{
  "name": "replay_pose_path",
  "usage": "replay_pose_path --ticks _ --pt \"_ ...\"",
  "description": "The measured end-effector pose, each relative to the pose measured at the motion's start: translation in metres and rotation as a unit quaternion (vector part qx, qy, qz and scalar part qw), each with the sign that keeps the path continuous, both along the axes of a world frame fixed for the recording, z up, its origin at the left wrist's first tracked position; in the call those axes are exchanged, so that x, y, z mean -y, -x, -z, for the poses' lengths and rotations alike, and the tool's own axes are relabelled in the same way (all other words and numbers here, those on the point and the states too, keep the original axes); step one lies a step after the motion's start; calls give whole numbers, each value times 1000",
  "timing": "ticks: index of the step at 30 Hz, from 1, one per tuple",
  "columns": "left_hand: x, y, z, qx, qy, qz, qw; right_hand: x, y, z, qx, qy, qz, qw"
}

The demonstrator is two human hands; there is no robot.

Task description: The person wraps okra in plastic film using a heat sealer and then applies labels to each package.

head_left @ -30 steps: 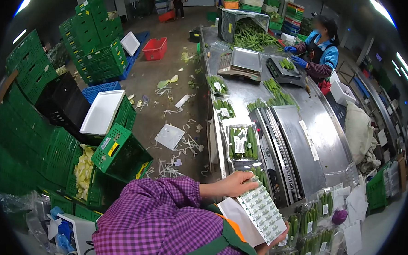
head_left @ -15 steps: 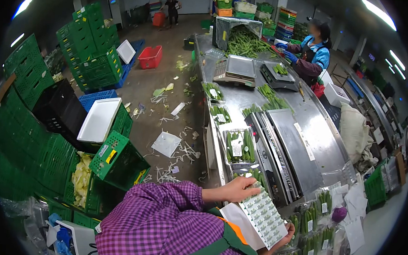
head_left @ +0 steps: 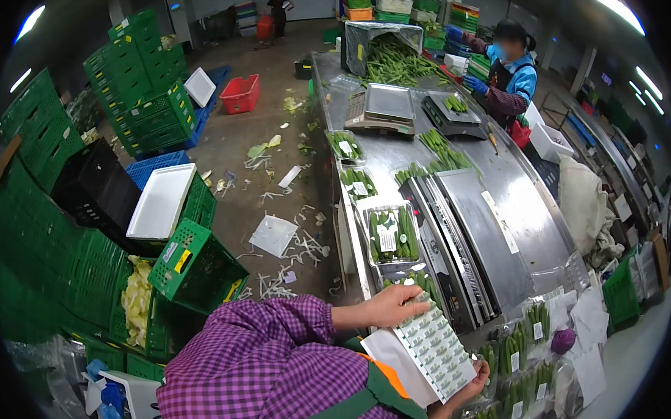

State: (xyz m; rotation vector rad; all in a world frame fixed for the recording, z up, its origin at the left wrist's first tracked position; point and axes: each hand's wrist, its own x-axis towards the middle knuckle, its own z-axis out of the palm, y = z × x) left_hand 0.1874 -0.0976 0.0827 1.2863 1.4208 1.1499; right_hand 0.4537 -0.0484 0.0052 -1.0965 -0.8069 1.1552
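My left hand (head_left: 396,307) pinches the upper edge of a sheet of printed labels (head_left: 436,347), thumb on top. At the sheet's lower right edge is my right hand (head_left: 480,382), its fingers closed there; a small pale bit shows at the fingertips. Behind the labels, a plain white sheet (head_left: 396,358) sticks out to the left. Just beyond my left hand lies a clear-lidded tray of green vegetables (head_left: 392,235) with a white label on it. Several more labelled packs of green vegetables (head_left: 511,354) lie beside my right hand.
A wrapping machine (head_left: 455,250) is set into the steel table. Farther along stand two scales (head_left: 386,110) and a heap of green pods (head_left: 404,61). A co-worker (head_left: 509,74) stands at the far right side. Green crates (head_left: 196,267) and floor scraps are on the left.
My view has shifted slightly. My right hand has moved a little up along the sheet's edge. The co-worker has turned and now reaches one arm toward the stacked crates.
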Motion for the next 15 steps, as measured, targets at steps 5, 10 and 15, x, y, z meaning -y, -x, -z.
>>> replay_pose_path --ticks 5,10,15 --pt "-3 -3 -4 -15 -14 7 1000 -4 -5 6 22 -13 17 1000" --pt "-6 -9 -7 -3 -24 14 1000 -4 -10 5 30 -14 31 999" --pt "-5 -13 -12 -28 -19 0 999 2 -20 1 129 17 26 991"
